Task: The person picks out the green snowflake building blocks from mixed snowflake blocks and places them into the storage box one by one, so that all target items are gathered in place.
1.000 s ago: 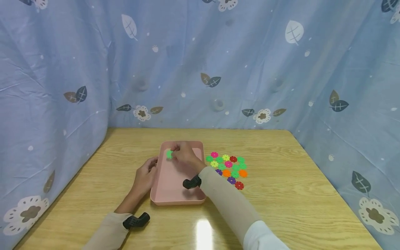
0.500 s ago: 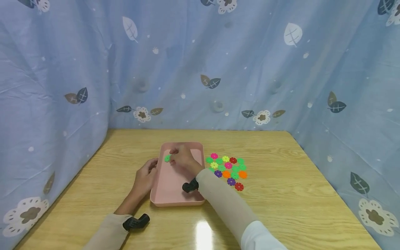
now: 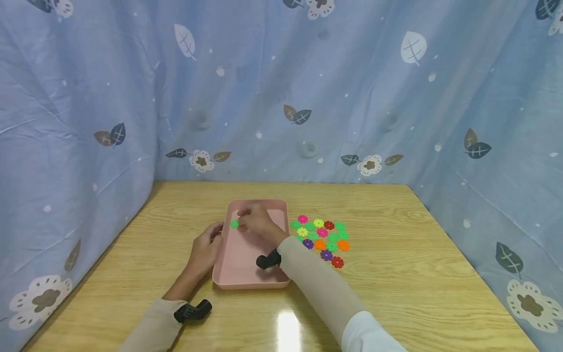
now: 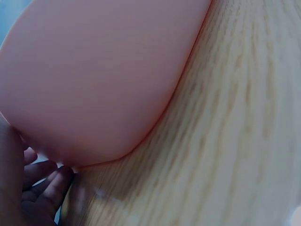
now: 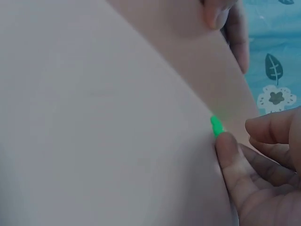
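A pink tray [image 3: 246, 261] stands on the table. At its left wall, my left hand [image 3: 206, 248] grips the rim; the right wrist view shows that thumb inside and the fingers outside. In the left wrist view, its fingers [image 4: 54, 188] lie against the tray's outer edge. My right hand [image 3: 260, 222] reaches into the tray's far left part. Its thumb [image 5: 228, 148] touches a green notched plastic disc [image 5: 215, 124] by the wall, while the index fingertip stands apart from the thumb. The thumb partly hides the disc.
Right of the tray lie several flower-shaped plastic discs, among them a yellow disc [image 3: 302, 231], an orange disc [image 3: 343, 245], a purple disc [image 3: 326, 255] and a red disc [image 3: 337, 262]. A blue patterned curtain [image 3: 281, 73] surrounds the wooden table [image 3: 396, 274].
The green disc has moved left and slightly nearer inside the tray, along with my right hand. My left hand has kept its place on the rim.
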`<control>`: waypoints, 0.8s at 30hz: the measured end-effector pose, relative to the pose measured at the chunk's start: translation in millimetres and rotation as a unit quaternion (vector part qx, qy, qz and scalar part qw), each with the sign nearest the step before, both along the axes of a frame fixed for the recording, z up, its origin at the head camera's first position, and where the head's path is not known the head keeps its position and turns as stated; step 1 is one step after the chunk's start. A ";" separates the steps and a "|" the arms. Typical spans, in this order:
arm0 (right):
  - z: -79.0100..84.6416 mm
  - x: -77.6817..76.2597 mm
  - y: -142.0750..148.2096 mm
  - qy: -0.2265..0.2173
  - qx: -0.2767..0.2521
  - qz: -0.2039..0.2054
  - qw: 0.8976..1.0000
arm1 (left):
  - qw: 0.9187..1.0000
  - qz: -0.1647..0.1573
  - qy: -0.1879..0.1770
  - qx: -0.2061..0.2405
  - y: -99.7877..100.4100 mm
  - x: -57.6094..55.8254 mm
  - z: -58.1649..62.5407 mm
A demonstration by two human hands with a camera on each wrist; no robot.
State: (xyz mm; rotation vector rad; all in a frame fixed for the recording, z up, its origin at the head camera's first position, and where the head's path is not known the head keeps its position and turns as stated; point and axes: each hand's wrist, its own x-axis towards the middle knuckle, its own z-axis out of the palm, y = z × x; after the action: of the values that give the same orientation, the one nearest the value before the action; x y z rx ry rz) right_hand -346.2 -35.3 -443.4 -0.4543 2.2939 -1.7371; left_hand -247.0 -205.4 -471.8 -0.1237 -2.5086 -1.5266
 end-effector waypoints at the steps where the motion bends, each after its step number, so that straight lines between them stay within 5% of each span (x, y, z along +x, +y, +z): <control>1: 1.5 0.6 -0.3 -0.002 0.002 -0.001 1.000 | 1.000 -0.001 -0.001 0.002 0.0 -0.2 -0.2; 14: 17.7 14.4 5.4 -0.040 -0.025 0.008 0.999 | 1.000 0.000 -0.007 -0.010 2.1 3.2 -5.4; 24: 43.0 22.0 26.9 -0.030 -0.091 0.036 0.995 | 1.000 -0.007 0.003 -0.012 -0.8 1.4 -0.5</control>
State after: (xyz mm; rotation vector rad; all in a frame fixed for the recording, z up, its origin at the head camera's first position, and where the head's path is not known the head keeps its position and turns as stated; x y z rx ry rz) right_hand -324.2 -8.4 -400.4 -0.5051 2.0622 -1.9051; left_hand -245.7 -206.2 -472.2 -0.1489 -2.5272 -1.5011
